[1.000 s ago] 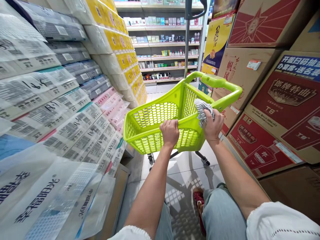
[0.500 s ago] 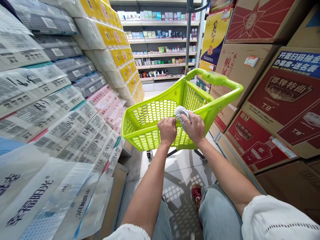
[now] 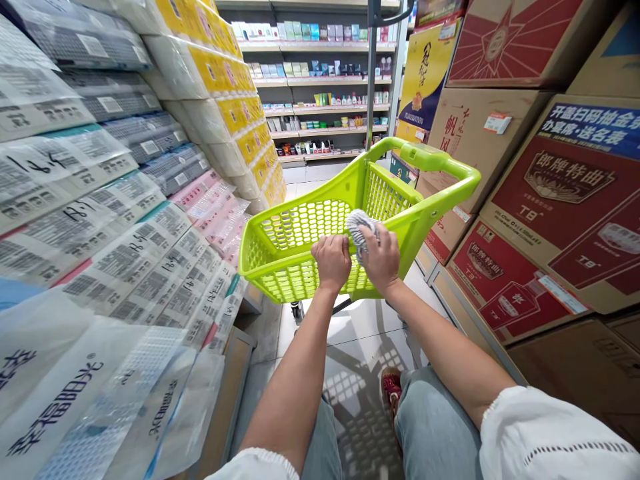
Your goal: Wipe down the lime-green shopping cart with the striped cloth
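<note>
A lime-green shopping cart (image 3: pixel 280 288) with a perforated basket stands sideways in front of me, its handle (image 3: pixel 450 167) at the right. My left hand (image 3: pixel 332 262) is closed over the near rim of the basket. Just right of it, my right hand (image 3: pixel 383 259) grips a bunched grey-and-white striped cloth (image 3: pixel 361 230). That cloth rests against the near rim, and the fingers partly cover it. Inside the basket, near the handle end, is an upright green perforated panel (image 3: pixel 387 190).
Packs of paper goods (image 3: pixel 135 253) are piled along the left, with yellow-and-white bundles (image 3: pixel 225 113) behind. Cardboard cartons (image 3: pixel 540 207) line the right side closely. A metal pole (image 3: pixel 371 87) rises beyond the cart, before shelves of small products (image 3: pixel 330 73). Tiled floor (image 3: pixel 350 347) lies below.
My right hand and the cloth have shifted slightly left along the rim, closer to my left hand. The left hand keeps its hold on the rim.
</note>
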{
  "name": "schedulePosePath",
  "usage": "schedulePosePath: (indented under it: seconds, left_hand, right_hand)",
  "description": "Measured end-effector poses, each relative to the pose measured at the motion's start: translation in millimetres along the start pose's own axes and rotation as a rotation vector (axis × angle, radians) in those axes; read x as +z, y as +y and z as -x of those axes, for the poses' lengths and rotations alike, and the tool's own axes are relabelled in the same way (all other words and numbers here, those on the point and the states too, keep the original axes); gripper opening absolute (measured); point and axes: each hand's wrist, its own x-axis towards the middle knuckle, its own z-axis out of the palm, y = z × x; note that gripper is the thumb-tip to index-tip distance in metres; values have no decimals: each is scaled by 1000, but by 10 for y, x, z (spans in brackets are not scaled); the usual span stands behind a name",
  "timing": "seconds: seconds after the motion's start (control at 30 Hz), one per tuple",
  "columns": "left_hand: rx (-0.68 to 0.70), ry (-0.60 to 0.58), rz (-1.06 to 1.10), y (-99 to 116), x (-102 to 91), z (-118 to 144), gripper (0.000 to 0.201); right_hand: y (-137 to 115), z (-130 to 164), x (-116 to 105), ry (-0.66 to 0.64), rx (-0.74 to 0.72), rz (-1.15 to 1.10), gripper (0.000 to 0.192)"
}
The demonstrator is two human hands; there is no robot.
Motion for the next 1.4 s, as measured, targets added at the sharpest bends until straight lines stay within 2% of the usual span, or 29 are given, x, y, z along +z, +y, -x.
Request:
schedulePosePath:
  seconds: [0.1, 0.23, 0.37, 0.47, 0.6, 0.73, 0.8, 0.9, 1.0, 1.1, 1.17, 1.23, 1.33, 1.4]
  left_hand:
    - [3, -2, -14, -19, 2, -2, 23]
    - [13, 5, -14, -37, -16, 1, 26]
    - [6, 4, 20, -68, -74, -1, 30]
    - [1, -17, 41, -124, -126, -13, 31]
    - [0, -30, 53, -231, -193, -25, 33]
    - [-20, -32, 42, -260, -299, 2, 35]
    - [-36, 1, 14, -169, -365, 10, 32]
    - [-18, 68, 15, 129, -418, -47, 31]
    - [51, 10, 135, 500, -346, -201, 36]
    - [4, -91, 191, 758, -190, -348, 40]
    - [-43, -157, 167, 833, -99, -387, 45]
    - [-49, -149, 151, 857, -48, -375, 46]
    - [-29, -111, 144, 871, -44, -315, 42]
    - [-30, -105, 141, 889, -66, -282, 40]
  right_hand:
    - [-85, 45, 80, -56, -85, 19, 38]
    - [99, -5, 4, -78, -148, 83, 41]
    - [359, -147, -302, -84, -58, 160, 43]
    - [458, -264, -588, -116, 49, 188, 44]
    - [472, -380, -862, -99, 155, 154, 45]
    - [397, -408, -971, -137, 131, 108, 45]
    - [342, -404, -998, -172, 99, 96, 45]
    - [282, -428, -1065, -202, 65, 89, 42]
    - [310, -520, -1219, -173, 67, 123, 35]
    - [425, -658, -1447, -116, 58, 221, 30]
    - [500, -754, -1581, -124, 12, 277, 27]
    - [533, -842, -1647, -185, -71, 306, 25]
    - [478, -947, -1593, -312, -205, 308, 23]
    - [402, -980, -1497, -371, -238, 289, 25]
